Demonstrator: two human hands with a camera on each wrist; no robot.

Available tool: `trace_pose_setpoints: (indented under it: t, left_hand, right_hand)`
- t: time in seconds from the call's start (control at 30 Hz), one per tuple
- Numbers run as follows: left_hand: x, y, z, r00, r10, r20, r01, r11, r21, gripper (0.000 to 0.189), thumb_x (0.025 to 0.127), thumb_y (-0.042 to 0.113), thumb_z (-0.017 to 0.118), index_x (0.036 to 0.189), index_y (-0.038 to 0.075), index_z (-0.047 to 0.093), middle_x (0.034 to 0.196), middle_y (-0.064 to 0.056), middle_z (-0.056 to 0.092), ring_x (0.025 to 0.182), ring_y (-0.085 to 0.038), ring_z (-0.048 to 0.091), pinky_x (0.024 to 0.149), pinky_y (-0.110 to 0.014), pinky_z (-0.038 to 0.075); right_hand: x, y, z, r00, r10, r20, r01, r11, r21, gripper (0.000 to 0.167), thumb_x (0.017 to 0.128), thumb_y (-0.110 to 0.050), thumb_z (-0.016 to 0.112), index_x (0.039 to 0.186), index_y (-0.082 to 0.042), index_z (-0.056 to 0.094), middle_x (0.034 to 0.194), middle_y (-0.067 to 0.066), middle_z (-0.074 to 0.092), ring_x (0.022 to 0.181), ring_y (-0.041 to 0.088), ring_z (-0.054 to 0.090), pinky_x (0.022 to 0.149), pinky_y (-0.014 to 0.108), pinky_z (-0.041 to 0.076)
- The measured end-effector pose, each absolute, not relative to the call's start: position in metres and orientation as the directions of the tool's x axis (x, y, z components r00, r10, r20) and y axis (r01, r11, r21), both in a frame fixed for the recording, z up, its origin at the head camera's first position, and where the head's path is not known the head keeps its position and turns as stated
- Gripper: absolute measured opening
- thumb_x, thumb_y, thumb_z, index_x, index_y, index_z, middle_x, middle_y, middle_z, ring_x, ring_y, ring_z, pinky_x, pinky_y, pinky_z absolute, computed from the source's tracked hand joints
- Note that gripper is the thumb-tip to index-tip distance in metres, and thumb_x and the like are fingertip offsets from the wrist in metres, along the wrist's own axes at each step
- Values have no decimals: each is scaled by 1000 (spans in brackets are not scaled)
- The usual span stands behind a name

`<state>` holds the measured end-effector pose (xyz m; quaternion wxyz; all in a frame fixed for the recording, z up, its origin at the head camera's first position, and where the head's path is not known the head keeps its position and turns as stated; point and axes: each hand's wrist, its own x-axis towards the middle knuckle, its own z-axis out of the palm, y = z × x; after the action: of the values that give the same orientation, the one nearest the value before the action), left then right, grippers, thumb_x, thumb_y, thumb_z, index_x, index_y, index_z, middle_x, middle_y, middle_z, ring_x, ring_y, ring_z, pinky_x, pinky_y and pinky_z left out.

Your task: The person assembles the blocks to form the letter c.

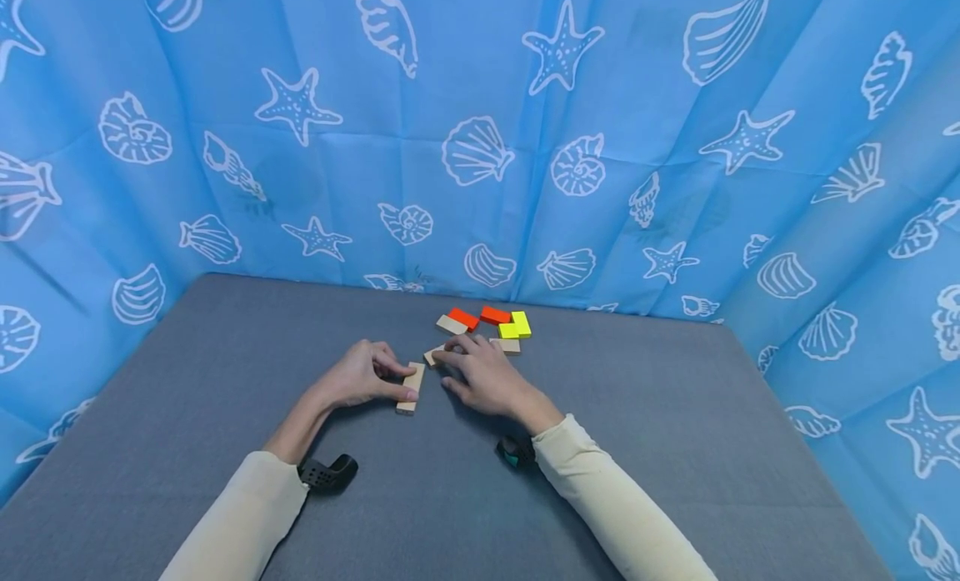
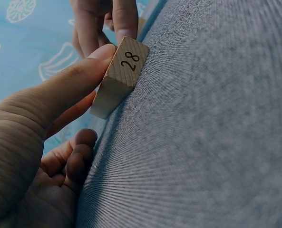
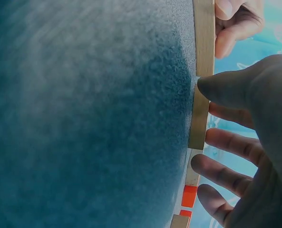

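My left hand (image 1: 363,373) pinches a plain wooden block (image 1: 412,385) between thumb and fingers. On its end, in the left wrist view, the wooden block (image 2: 127,64) bears the number 28. It lies low against the grey cloth. Just beyond it, my right hand (image 1: 483,377) has its thumb and index finger at a second plain wooden block (image 1: 430,358), pinching it. In the right wrist view this second block (image 3: 198,123) sits nearly end to end with the first. The right hand's other fingers are spread, and they partly hide the second block from above.
Behind the right hand lie red blocks (image 1: 495,315), yellow blocks (image 1: 521,324) and further plain wooden blocks (image 1: 452,324), grouped closely. Grey cloth covers the table (image 1: 600,481). A blue curtain (image 1: 480,214) with white shell prints hangs along its back and sides.
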<state>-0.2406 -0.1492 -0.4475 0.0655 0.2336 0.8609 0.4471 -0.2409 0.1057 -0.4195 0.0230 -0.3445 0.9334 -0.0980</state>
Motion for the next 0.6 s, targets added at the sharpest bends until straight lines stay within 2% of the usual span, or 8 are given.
trace_pose_setpoints:
  t: [0.27,0.6]
  left_hand:
    - [-240,-149,-447,-883,461,92,336,483,808,40,76,35,91,108,13,81,90,0,66,82,-19,58,71,-35,48]
    - [-240,-149,-448,-885,457,87,324,472,820,38,76,33,91,107,13,82,89,0,66,81,-20,58,70,-35,48]
  right_hand:
    - [-243,102,-420,-749,-663,-25,-643,734,-218,52,103,-32,62,153,-25,49,150,5,46,132,29,44,106,54,34]
    - [-245,100,-420,-732,-680,-44,-656,720,-228,52,104,-31,60,154,-25,47,154,4,43,134,28,41,103,51,35]
